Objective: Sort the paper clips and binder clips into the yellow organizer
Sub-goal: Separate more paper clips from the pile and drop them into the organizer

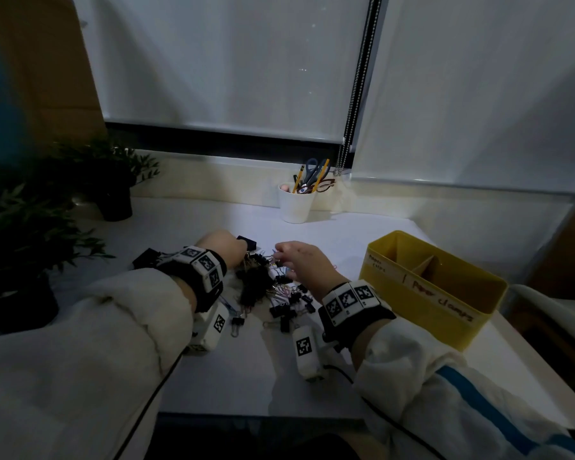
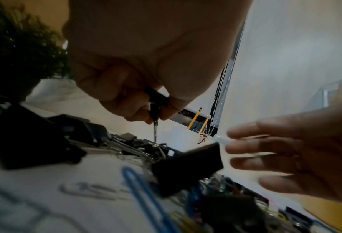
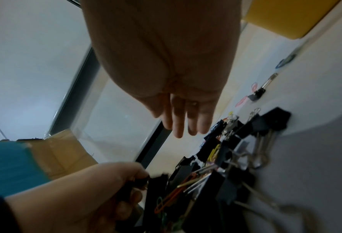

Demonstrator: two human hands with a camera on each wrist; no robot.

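A heap of black binder clips and coloured paper clips lies on the white desk between my hands. My left hand pinches a small black binder clip, whose wire handle hangs down to the heap. In the head view the left hand is at the heap's far left edge. My right hand hovers over the heap's far right side with straight fingers and holds nothing. The yellow organizer, with divided compartments and handwritten labels, stands to the right of the heap.
A white cup with pencils and scissors stands behind the heap near the window sill. Two dark potted plants fill the left side. A large black binder clip and a blue paper clip lie close to my left wrist.
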